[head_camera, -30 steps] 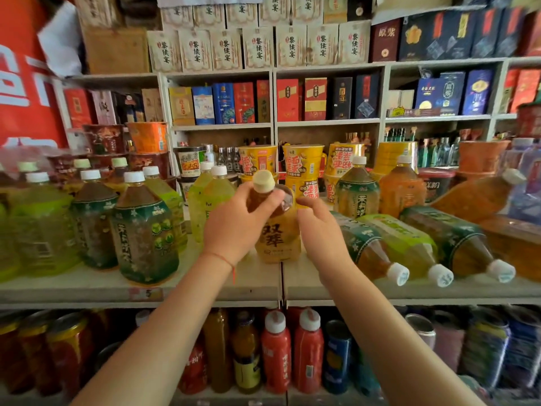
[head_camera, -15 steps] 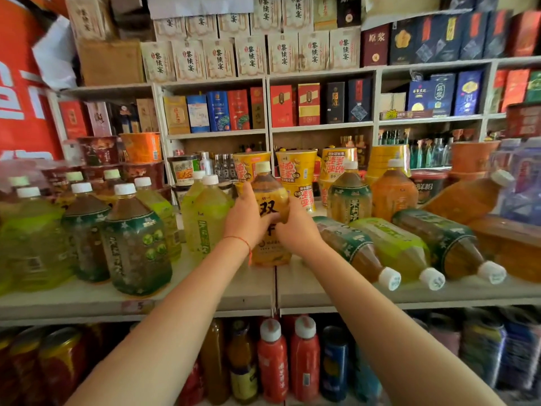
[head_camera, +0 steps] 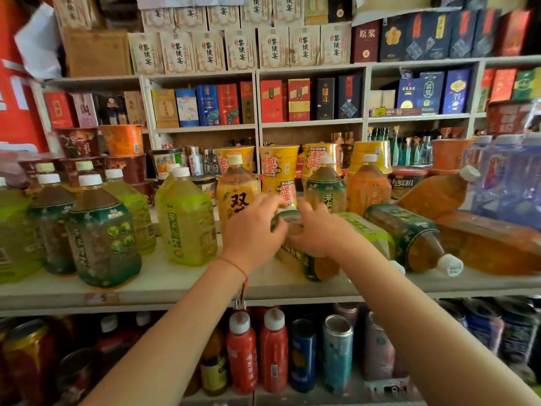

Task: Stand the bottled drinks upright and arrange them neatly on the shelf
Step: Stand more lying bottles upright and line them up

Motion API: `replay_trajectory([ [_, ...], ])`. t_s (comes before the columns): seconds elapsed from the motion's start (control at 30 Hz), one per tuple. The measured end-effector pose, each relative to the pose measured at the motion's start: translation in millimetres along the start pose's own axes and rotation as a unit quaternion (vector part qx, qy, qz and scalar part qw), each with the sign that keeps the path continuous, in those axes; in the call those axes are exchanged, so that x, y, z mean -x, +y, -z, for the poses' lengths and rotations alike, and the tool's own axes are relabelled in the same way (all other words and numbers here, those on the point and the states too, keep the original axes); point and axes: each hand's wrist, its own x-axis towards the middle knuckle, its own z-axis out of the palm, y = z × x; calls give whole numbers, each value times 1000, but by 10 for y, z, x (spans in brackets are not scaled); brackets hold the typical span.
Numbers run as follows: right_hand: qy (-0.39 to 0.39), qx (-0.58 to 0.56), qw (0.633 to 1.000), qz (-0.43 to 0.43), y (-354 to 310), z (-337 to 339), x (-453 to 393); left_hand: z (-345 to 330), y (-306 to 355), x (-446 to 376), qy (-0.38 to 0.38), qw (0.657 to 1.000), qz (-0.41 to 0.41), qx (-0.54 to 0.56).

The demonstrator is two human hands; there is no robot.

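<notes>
Both hands on toppled green-label bottle (head_camera: 304,253) lying on shelf (head_camera: 181,285), cap end toward person (hidden under right forearm). Left hand (head_camera: 251,230) curls over its base end; right hand (head_camera: 319,230) wraps its body: grip likely meant to tip it upright. Just beyond left hand, yellow-label bottle (head_camera: 237,194) stands upright. Right of right hand, three more lying bottles (head_camera: 409,235) wait, caps pointing forward.

Both hands hide the lying green-label bottle (head_camera: 295,253) middle; its cap is unseen.
</notes>
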Motion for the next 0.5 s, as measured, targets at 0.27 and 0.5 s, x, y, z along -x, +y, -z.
replay_trajectory([
  [0.27,-42,-30,997,65,154,18,180,-38,90,202,-159,948,163,220],
  [0.5,-35,-227,966,116,295,-35,272,58,-4,477,-261,916,208,221],
])
